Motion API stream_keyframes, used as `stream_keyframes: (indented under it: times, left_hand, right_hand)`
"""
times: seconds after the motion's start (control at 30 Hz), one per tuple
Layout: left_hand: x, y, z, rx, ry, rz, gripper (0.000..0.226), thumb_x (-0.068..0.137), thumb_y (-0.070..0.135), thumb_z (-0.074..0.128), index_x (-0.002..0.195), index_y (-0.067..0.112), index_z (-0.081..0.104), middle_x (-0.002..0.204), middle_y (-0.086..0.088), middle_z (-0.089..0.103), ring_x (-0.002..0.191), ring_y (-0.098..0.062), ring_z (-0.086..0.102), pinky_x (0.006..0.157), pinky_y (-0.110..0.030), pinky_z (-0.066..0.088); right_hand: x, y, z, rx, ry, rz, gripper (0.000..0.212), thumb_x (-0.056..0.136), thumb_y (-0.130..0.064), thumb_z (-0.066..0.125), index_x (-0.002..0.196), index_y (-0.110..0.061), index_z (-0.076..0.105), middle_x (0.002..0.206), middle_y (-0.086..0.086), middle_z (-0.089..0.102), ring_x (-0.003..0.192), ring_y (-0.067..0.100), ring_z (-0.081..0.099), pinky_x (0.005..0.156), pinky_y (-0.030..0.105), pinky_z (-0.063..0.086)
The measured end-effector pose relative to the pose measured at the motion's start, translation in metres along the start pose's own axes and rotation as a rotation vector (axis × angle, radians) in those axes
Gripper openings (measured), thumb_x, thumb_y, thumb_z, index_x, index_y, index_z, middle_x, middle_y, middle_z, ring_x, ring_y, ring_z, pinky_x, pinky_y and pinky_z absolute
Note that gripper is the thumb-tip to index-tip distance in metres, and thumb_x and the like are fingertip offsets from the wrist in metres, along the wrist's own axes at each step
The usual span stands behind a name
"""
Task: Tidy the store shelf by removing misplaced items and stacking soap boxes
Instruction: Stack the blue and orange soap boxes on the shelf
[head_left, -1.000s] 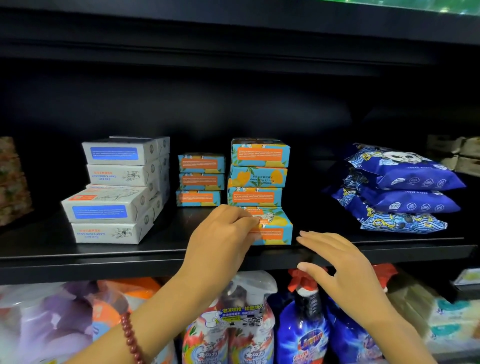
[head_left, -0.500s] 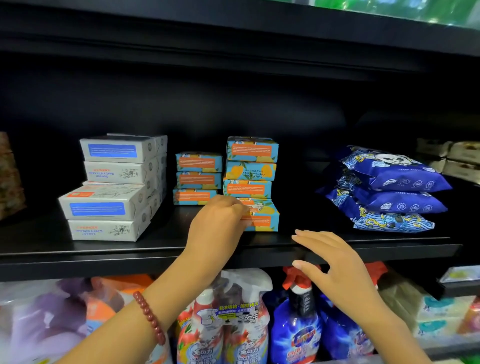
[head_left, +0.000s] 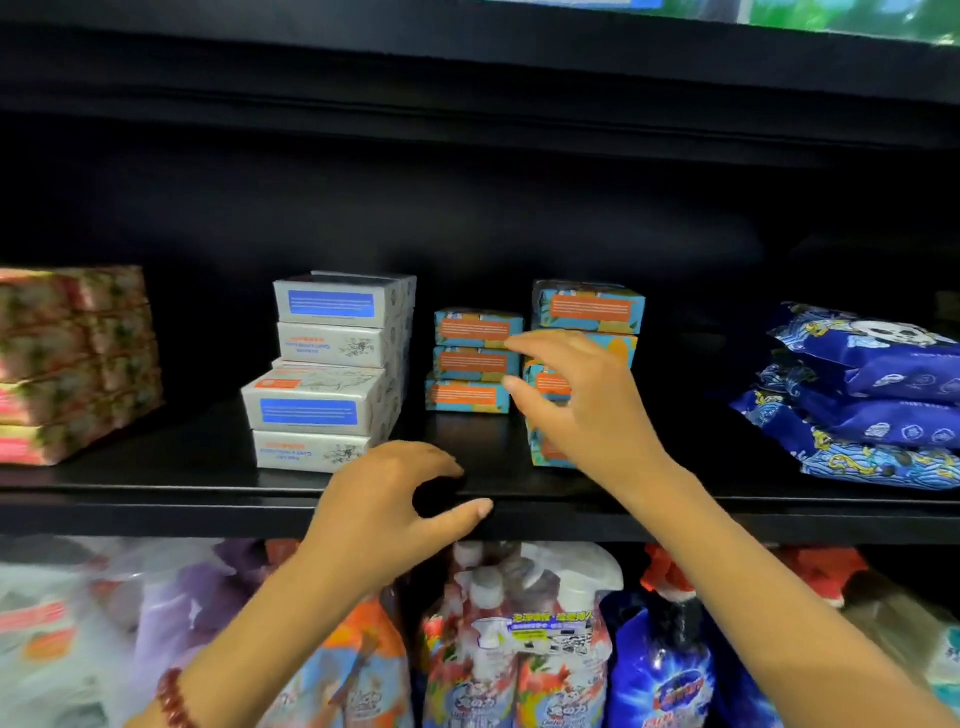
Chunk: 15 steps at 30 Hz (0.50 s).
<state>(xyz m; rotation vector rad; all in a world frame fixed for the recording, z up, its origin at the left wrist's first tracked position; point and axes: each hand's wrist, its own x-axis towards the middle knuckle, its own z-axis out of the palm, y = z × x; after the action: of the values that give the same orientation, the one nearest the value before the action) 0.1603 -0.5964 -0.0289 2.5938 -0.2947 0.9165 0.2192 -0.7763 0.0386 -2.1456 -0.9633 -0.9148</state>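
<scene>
Boxes (head_left: 587, 312) behind right grip (head_left: 582, 400).

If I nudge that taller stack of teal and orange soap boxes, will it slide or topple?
The taller stack looks likelier to topple: it stands four boxes high on a narrow base, its layers not flush. The boxes look like stiff cardboard, so each should move as a block. The right hand, open in front of it, could steady it.
</scene>
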Motion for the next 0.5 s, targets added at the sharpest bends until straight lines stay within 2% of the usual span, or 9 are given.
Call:
stream_keyframes:
  times: [0.07,0.13,0.2,0.27,0.3,0.4,0.5]
  left_hand:
    - [-0.002,-0.003,-0.001,-0.004,-0.003,0.0,0.069,0.065,0.078,0.038,0.103,0.031,0.072,0.109,0.019,0.067,0.105,0.0,0.058,0.083,-0.014,0.04]
    - [-0.002,-0.004,-0.002,-0.015,-0.014,-0.012,0.072,0.063,0.079,0.037,0.106,0.033,0.071,0.111,0.02,0.065,0.108,0.003,0.055,0.084,-0.013,0.038]
    - [-0.002,-0.004,-0.002,-0.009,-0.019,-0.009,0.069,0.064,0.078,0.039,0.104,0.033,0.071,0.109,0.02,0.066,0.106,0.002,0.056,0.083,-0.015,0.041]
    - [-0.003,-0.005,-0.001,0.009,-0.001,0.015,0.062,0.067,0.075,0.043,0.099,0.031,0.073,0.104,0.019,0.068,0.101,0.0,0.059,0.078,-0.015,0.042]
    - [-0.003,-0.005,0.0,0.013,0.004,0.019,0.06,0.068,0.074,0.045,0.098,0.031,0.074,0.102,0.018,0.069,0.099,0.0,0.06,0.076,-0.014,0.041]
    - [-0.002,-0.006,0.002,0.019,0.005,0.032,0.055,0.07,0.072,0.048,0.094,0.03,0.074,0.099,0.018,0.07,0.095,0.0,0.062,0.074,-0.014,0.043]
    - [-0.003,-0.005,0.003,0.007,0.046,0.043,0.049,0.071,0.068,0.051,0.087,0.029,0.075,0.091,0.018,0.071,0.087,-0.001,0.064,0.068,-0.014,0.045]
  right_hand:
    - [0.027,-0.007,0.018,-0.06,-0.104,0.0,0.044,0.091,-0.026,0.06,0.132,-0.012,0.051,0.134,0.003,0.052,0.126,0.017,0.042,0.106,0.028,0.033]
    - [0.053,-0.008,0.034,-0.214,-0.253,0.068,0.049,0.095,-0.031,0.052,0.138,-0.012,0.041,0.141,0.005,0.042,0.131,0.021,0.034,0.106,0.033,0.031]
    - [0.072,-0.003,0.05,-0.397,-0.305,0.083,0.054,0.096,-0.031,0.05,0.141,-0.007,0.034,0.145,0.011,0.037,0.134,0.027,0.031,0.11,0.037,0.028]
    - [0.08,0.002,0.065,-0.57,-0.322,0.048,0.058,0.096,-0.023,0.048,0.145,-0.002,0.024,0.149,0.017,0.03,0.138,0.031,0.025,0.113,0.036,0.017]
    - [0.081,0.004,0.07,-0.631,-0.331,0.046,0.056,0.096,-0.016,0.047,0.144,0.0,0.023,0.146,0.019,0.033,0.136,0.032,0.028,0.112,0.036,0.018]
    - [0.08,0.005,0.078,-0.675,-0.307,0.074,0.05,0.092,-0.003,0.045,0.139,0.0,0.031,0.131,0.017,0.047,0.123,0.032,0.041,0.097,0.037,0.035]
    - [0.081,0.008,0.077,-0.661,-0.247,0.041,0.052,0.088,-0.005,0.053,0.136,-0.004,0.035,0.132,0.014,0.045,0.124,0.03,0.038,0.098,0.037,0.035]
